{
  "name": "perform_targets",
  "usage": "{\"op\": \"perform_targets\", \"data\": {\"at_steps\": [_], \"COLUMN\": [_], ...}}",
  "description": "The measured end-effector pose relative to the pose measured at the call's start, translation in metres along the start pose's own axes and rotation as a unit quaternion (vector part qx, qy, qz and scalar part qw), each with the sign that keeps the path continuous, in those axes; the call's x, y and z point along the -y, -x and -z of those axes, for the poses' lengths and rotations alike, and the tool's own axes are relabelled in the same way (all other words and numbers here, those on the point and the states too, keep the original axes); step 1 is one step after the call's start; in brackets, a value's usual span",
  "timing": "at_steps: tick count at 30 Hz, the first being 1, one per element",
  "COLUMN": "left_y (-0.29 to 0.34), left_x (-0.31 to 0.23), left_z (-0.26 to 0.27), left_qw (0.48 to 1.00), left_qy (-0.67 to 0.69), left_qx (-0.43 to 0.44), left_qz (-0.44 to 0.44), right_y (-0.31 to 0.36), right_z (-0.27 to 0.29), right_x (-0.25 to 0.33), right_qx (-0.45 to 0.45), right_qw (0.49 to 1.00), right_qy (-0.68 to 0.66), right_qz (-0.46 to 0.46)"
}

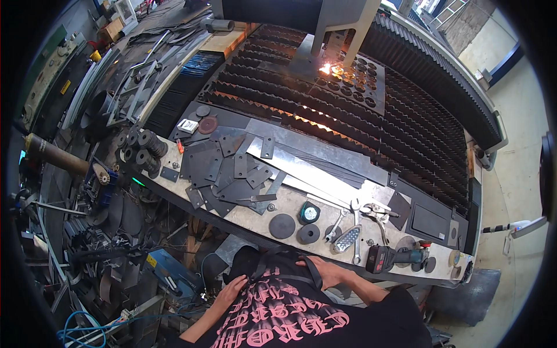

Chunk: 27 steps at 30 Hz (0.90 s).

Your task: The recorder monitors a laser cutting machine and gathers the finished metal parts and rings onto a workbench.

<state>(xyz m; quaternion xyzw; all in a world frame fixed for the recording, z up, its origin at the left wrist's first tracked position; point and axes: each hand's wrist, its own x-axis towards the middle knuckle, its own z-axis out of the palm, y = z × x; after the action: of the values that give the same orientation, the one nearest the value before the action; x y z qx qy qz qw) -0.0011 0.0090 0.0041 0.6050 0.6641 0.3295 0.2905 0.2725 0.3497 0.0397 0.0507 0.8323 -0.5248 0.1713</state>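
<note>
At my waist, in front of my black shirt with pink lettering, a black strap hangs in a loop. My right hand is closed on the strap's right side, its fingers partly hidden behind it. On the other side, my left hand has its fingers pressed together at the strap and dark cloth. Past my hands, on the bench's near edge, lie a green-and-black tape measure, a thick dark ring, a dark disc, a combination wrench and a cordless angle grinder.
A cutting machine throws sparks over a perforated metal sheet on toothed slats. Flat steel plates pile up on the bench, beside stacked dark discs. Locking pliers lie right of centre. Scrap metal clutters the left floor.
</note>
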Motion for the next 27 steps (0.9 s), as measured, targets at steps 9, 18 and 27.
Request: {"op": "perform_targets", "data": {"at_steps": [9,18,27], "left_y": [-0.0019,0.0031,-0.0003], "left_x": [-0.0034,0.0039,-0.0026], "left_z": [0.0022,-0.0016,0.0031], "left_qw": [1.0,0.999,1.0], "left_qy": [-0.012,-0.032,-0.03], "left_qx": [-0.006,-0.001,0.003], "left_qz": [-0.007,-0.014,-0.004], "right_y": [-0.0008,0.0,0.0001], "right_z": [0.0002,0.0008,-0.0015], "right_x": [0.0028,0.0056,0.0027], "right_qx": [-0.005,-0.01,-0.009], "right_qw": [1.0,1.0,1.0], "right_qy": [-0.002,-0.004,-0.009], "right_qz": [0.001,0.003,0.002]}}
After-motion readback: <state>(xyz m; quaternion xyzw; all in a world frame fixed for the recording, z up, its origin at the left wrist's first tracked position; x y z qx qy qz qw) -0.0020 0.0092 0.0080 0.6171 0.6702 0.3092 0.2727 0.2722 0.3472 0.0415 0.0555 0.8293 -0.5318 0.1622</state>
